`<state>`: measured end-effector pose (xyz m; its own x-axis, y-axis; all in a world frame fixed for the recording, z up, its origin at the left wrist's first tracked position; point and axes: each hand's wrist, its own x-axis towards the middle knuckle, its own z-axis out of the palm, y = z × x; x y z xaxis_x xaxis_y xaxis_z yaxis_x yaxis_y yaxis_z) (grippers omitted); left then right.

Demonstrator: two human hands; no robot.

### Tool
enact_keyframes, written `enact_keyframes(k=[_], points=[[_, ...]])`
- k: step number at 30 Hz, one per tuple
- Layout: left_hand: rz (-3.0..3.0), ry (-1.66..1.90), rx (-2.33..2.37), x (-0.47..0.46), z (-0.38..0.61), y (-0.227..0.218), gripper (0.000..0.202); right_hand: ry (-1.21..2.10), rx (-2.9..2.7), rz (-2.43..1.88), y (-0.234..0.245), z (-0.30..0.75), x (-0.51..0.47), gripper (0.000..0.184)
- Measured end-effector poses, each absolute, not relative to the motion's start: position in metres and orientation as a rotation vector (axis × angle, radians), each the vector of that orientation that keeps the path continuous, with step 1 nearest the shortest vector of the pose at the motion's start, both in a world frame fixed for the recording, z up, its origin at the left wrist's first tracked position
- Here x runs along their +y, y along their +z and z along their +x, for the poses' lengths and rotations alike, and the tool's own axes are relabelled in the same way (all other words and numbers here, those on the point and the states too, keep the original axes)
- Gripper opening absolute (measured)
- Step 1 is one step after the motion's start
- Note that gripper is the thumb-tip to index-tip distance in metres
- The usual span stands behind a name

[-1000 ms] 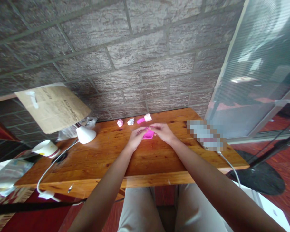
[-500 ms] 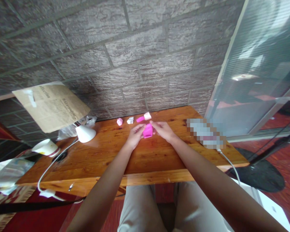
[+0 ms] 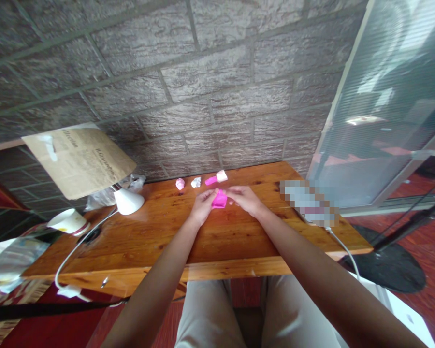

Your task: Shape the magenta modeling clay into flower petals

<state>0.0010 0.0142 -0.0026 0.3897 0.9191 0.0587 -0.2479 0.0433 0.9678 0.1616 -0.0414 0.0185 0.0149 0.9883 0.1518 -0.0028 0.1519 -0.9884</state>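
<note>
Your left hand [image 3: 202, 207] pinches the left side of the bright pink piece [image 3: 219, 200], thumb on top, mid-frame over the wooden table [image 3: 137, 241]. Your right hand [image 3: 244, 198] has bent fingertips at its upper-right edge; can't tell whether they grip or just touch. Risks, my guess: a weak right-hand hold could let that edge slip, and uneven pull could crease or tear the piece, which looks thin. Reaching too far toward upper centre could knock the magenta strip [image 3: 210, 181] and the pale pink piece [image 3: 222, 176] touching it, just beyond your fingers. Pose: left forearm [image 3: 166, 258] angles up from bottom left, right forearm [image 3: 308, 246] from bottom right, wrists apart, fingers turned inward, both palms mostly hidden.
</note>
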Motion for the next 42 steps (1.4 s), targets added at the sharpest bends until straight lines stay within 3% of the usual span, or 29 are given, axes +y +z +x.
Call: enact_keyframes(k=[12,19,42], points=[[1.139,0.998,0.718,0.0089,0.0005,0.0072,0.052,1.094,-1.254,-1.109,0.0194,0.16,-0.0416,0.043],[1.135,1.016,0.716,0.0127,-0.0014,0.002,0.047,1.141,-1.218,-1.202,0.0172,0.1614,-0.0413,0.03],[1.157,1.098,0.668,0.0102,-0.0009,0.004,0.048,1.171,-1.183,-1.208,0.0171,0.159,-0.0412,0.022]])
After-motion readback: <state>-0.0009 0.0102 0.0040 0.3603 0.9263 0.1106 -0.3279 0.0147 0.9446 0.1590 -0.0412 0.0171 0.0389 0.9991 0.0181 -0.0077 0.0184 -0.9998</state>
